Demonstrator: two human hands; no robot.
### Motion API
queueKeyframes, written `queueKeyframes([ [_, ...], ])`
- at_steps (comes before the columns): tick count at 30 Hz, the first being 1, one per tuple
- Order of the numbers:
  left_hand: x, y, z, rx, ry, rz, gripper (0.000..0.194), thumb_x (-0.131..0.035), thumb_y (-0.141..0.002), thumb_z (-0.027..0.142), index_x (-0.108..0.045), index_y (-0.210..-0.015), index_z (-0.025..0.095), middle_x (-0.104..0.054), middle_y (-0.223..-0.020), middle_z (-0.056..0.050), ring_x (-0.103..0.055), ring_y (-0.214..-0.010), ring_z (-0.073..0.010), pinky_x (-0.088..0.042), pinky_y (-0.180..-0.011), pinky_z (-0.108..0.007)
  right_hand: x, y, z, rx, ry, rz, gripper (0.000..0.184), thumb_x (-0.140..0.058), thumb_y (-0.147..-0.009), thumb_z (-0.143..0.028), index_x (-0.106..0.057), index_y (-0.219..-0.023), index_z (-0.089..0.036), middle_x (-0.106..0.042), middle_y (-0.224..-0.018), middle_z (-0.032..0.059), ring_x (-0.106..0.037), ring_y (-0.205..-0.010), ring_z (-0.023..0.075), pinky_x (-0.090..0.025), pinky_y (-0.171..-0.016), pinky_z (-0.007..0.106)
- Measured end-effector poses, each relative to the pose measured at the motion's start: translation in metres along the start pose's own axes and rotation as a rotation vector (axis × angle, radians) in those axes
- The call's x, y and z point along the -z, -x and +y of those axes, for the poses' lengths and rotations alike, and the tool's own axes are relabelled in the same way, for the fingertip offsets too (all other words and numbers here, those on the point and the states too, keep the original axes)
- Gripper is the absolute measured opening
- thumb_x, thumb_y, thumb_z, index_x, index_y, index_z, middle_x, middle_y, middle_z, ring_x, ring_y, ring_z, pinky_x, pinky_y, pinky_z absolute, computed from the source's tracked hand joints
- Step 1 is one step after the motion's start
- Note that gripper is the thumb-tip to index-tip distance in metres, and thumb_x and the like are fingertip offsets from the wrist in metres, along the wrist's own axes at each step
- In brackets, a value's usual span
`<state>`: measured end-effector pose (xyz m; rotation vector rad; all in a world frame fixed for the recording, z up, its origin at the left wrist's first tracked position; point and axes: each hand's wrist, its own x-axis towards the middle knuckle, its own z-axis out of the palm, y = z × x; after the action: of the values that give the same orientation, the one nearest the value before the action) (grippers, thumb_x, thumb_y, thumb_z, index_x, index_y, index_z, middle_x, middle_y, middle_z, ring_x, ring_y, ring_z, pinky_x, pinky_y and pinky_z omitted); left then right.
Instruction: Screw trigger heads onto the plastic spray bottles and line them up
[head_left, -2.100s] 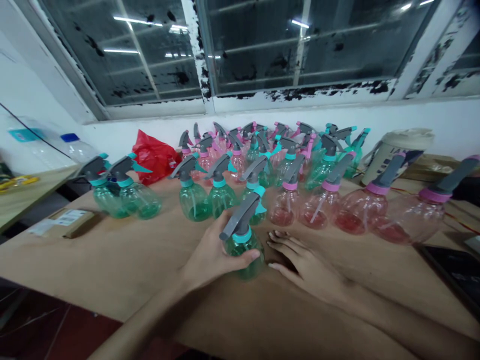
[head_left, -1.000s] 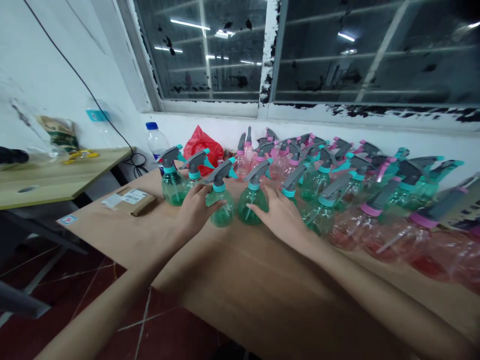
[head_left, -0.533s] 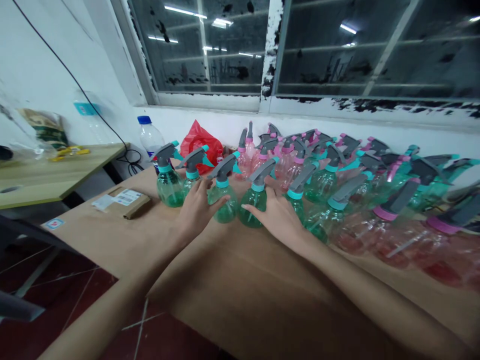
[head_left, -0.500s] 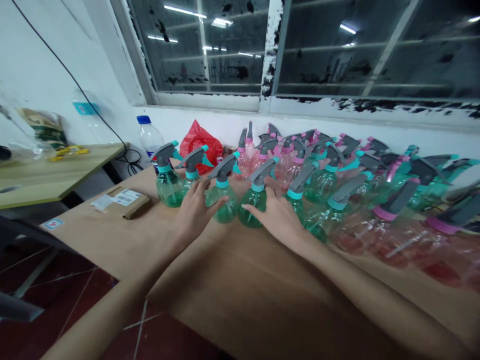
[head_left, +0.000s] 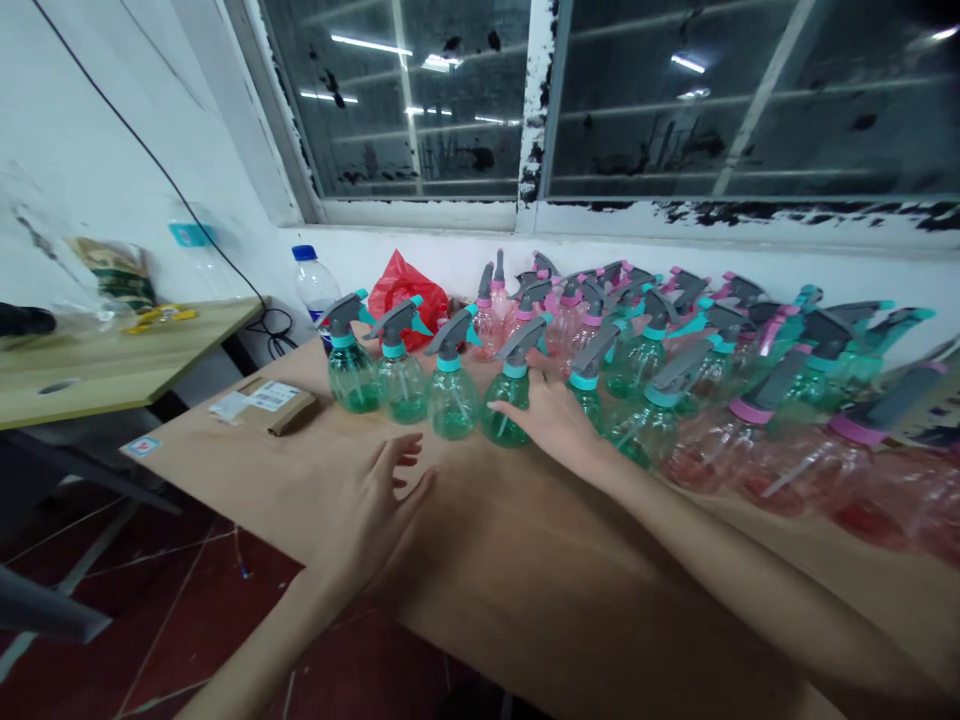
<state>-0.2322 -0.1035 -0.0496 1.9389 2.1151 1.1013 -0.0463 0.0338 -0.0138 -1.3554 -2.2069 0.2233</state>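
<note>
My right hand [head_left: 559,415] is around the right side of a green spray bottle [head_left: 504,425] with a grey trigger head and teal collar; the thumb lies across its front and the fingers go behind it. This bottle stands upright on the brown table [head_left: 480,560]. Nothing is in my left hand [head_left: 379,495], which hovers over the near side of the table with its fingers apart and slightly bent. Beyond it stand three more green spray bottles in a row, the closest being a spray bottle [head_left: 452,405] left of the held one.
Several green and pink spray bottles [head_left: 780,470] crowd the right side. At the back are a red plastic bag [head_left: 405,285] and a blue-capped bottle [head_left: 315,285]. A flat cardboard package [head_left: 266,405] lies at left, near a second table [head_left: 97,375].
My left hand has let go of the row of bottles and drawn back toward me, lower in view. My right hand stays at the same green bottle. The view has shifted slightly.
</note>
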Motion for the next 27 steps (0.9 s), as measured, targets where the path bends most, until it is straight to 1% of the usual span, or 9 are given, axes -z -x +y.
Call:
queueKeyframes([
  [2, -0.011, -0.019, -0.004, -0.008, -0.044, -0.015, 0.039, -0.05, -0.085, 0.044, -0.044, -0.117, 0.021, -0.062, -0.091, -0.005, -0.064, -0.077, -0.0203, -0.054, -0.065, -0.035, 0.0, 0.0, 0.001, 0.005, 0.012, 0.003, 0.073, -0.054, -0.079, -0.049, -0.041, -0.127, 0.004, -0.064, -0.089, 0.0242, -0.063, -0.086, 0.0359, -0.047, -0.066, 0.043],
  [3, -0.016, -0.03, -0.005, -0.007, -0.06, -0.016, 0.04, -0.049, -0.086, 0.044, -0.043, -0.117, 0.02, -0.063, -0.085, -0.004, -0.064, -0.072, -0.02, -0.053, -0.062, -0.034, 0.0, 0.001, 0.001, 0.008, 0.019, 0.004, 0.072, -0.054, -0.079, -0.05, -0.043, -0.125, 0.004, -0.064, -0.088, 0.0242, -0.063, -0.085, 0.0361, -0.046, -0.064, 0.043],
  [6, -0.026, -0.056, -0.004, -0.007, -0.107, -0.001, 0.047, -0.049, -0.085, 0.043, -0.037, -0.121, 0.015, -0.065, -0.081, -0.005, -0.064, -0.067, -0.0203, -0.05, -0.061, -0.033, 0.002, 0.002, 0.002, 0.021, 0.046, 0.011, 0.071, -0.055, -0.078, -0.051, -0.045, -0.123, 0.003, -0.065, -0.085, 0.0228, -0.064, -0.082, 0.0363, -0.046, -0.062, 0.042],
  [10, -0.031, -0.07, 0.0, 0.001, -0.16, 0.019, 0.045, -0.049, -0.085, 0.039, -0.037, -0.12, 0.014, -0.066, -0.081, -0.006, -0.065, -0.07, -0.0223, -0.047, -0.061, -0.032, 0.006, 0.004, 0.007, 0.029, 0.08, 0.019, 0.068, -0.052, -0.079, -0.053, -0.048, -0.121, 0.0, -0.065, -0.083, 0.0202, -0.064, -0.078, 0.0346, -0.045, -0.06, 0.041],
  [16, -0.036, -0.071, 0.0, 0.008, -0.179, 0.0, 0.045, -0.048, -0.086, 0.04, -0.039, -0.12, 0.013, -0.067, -0.078, -0.006, -0.065, -0.068, -0.0221, -0.046, -0.058, -0.03, 0.009, 0.006, 0.012, 0.022, 0.105, 0.02, 0.066, -0.051, -0.079, -0.054, -0.05, -0.117, -0.001, -0.065, -0.089, 0.0226, -0.064, -0.078, 0.0341, -0.045, -0.059, 0.04],
  [20, -0.036, -0.064, 0.0, 0.02, -0.177, 0.033, 0.05, -0.048, -0.085, 0.045, -0.038, -0.12, 0.012, -0.064, -0.073, -0.003, -0.063, -0.065, -0.022, -0.045, -0.057, -0.031, 0.008, 0.006, 0.013, 0.029, 0.105, 0.024, 0.063, -0.052, -0.078, -0.054, -0.051, -0.116, -0.004, -0.064, -0.096, 0.0226, -0.064, -0.075, 0.0323, -0.044, -0.057, 0.039],
  [24, -0.025, -0.049, 0.011, 0.022, -0.159, 0.104, 0.054, -0.047, -0.085, 0.051, -0.035, -0.123, 0.015, -0.059, -0.073, -0.001, -0.06, -0.062, -0.0194, -0.046, -0.056, -0.031, 0.01, 0.011, 0.01, 0.066, 0.082, 0.022, 0.066, -0.053, -0.077, -0.054, -0.049, -0.12, -0.005, -0.065, -0.093, 0.0208, -0.064, -0.073, 0.0308, -0.043, -0.055, 0.037],
  [25, -0.022, -0.045, 0.016, 0.01, -0.148, 0.115, 0.053, -0.048, -0.085, 0.051, -0.035, -0.123, 0.016, -0.059, -0.076, -0.001, -0.06, -0.064, -0.0188, -0.047, -0.058, -0.031, 0.012, 0.014, 0.01, 0.078, 0.075, 0.019, 0.065, -0.053, -0.077, -0.054, -0.049, -0.121, -0.005, -0.065, -0.091, 0.0202, -0.063, -0.072, 0.0303, -0.043, -0.055, 0.037],
  [27, -0.018, -0.04, 0.027, -0.05, -0.097, 0.121, 0.052, -0.053, -0.082, 0.05, -0.038, -0.121, 0.019, -0.059, -0.086, -0.003, -0.06, -0.078, -0.0197, -0.05, -0.065, -0.032, 0.016, 0.024, 0.008, 0.108, 0.061, 0.009, 0.061, -0.053, -0.078, -0.051, -0.05, -0.119, -0.007, -0.065, -0.09, 0.0193, -0.063, -0.072, 0.0294, -0.043, -0.055, 0.036],
])
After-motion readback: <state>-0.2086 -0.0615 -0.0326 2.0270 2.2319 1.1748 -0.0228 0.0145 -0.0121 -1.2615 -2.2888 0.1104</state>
